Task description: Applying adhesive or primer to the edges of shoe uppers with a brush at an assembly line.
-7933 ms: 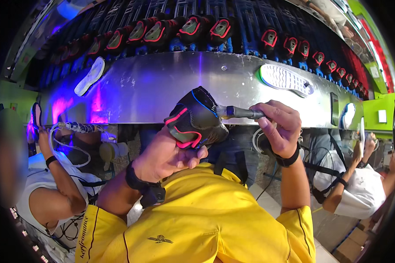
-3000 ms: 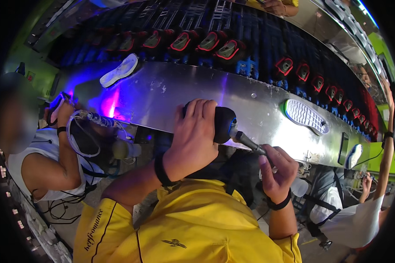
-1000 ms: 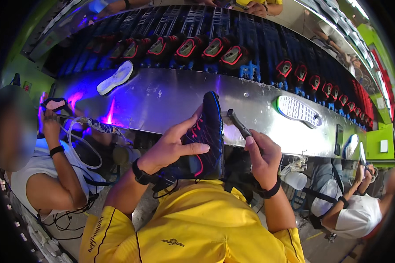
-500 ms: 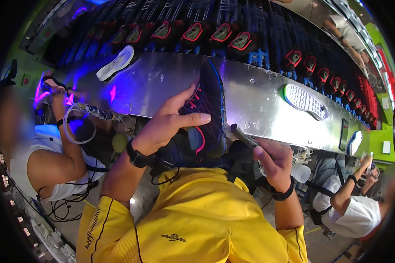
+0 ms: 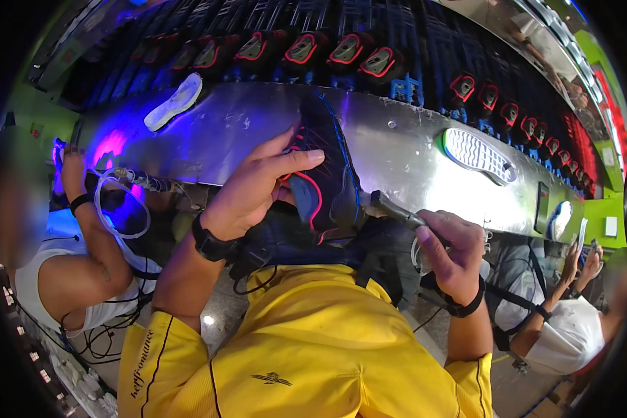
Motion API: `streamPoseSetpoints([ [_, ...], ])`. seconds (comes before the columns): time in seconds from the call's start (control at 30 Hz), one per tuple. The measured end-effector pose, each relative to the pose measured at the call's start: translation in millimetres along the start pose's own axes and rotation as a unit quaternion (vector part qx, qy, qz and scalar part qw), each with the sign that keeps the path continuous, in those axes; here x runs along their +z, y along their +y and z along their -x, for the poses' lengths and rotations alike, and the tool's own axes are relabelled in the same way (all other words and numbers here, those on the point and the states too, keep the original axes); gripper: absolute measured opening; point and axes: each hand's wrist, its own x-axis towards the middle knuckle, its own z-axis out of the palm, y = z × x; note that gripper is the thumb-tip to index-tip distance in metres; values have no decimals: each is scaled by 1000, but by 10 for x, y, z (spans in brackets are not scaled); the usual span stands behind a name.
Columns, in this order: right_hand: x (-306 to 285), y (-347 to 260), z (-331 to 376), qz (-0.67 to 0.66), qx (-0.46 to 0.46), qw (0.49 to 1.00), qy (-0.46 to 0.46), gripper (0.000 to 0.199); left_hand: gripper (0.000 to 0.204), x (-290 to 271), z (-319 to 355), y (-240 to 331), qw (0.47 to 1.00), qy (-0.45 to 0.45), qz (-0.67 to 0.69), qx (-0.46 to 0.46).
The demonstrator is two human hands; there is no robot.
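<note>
brush (image 5: 397,211) and right hand (image 5: 456,251) are farther toward the heel along the black shoe's (image 5: 341,181) blue-lined edge than a second ago, when they were nearer its toe. left hand (image 5: 247,188) holds the shoe from its left side, thumb pressed across the lace area, the other fingers partly hidden against it. right fingers pinch the end of the brush handle, to the right of the shoe, with the bristle end seemingly touching its edge.

the shoe is held up at the wearer's front, toe pointing out over the metal surface (image 5: 244,150). two white soles lie beyond it there, one to its left (image 5: 174,102), one to its right (image 5: 479,156).

as a judgement, a shaky far-end pinch could let the bristles stray past the blue line and smear whatever they carry onto the fabric; whether they are wet cannot be told. firm brushing might also twist the shoe, since it seems gripped from one side only.
</note>
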Motion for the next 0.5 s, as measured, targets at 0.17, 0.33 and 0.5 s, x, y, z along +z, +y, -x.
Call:
streamPoseSetpoints([
  [0.17, -152, -60, -126, 50, -27, 998, 17, 22, 41, 56, -35, -31, 995, 15, 53, -79],
  [0.33, -279, -37, -240, 78, -91, 992, 29, 24, 39, 86, 13, -47, 993, 18, 60, -101],
  [0.5, -384, -6, -356, 115, -173, 978, 38, 27, 48, 212, 21, -100, 990, 42, 25, -133],
])
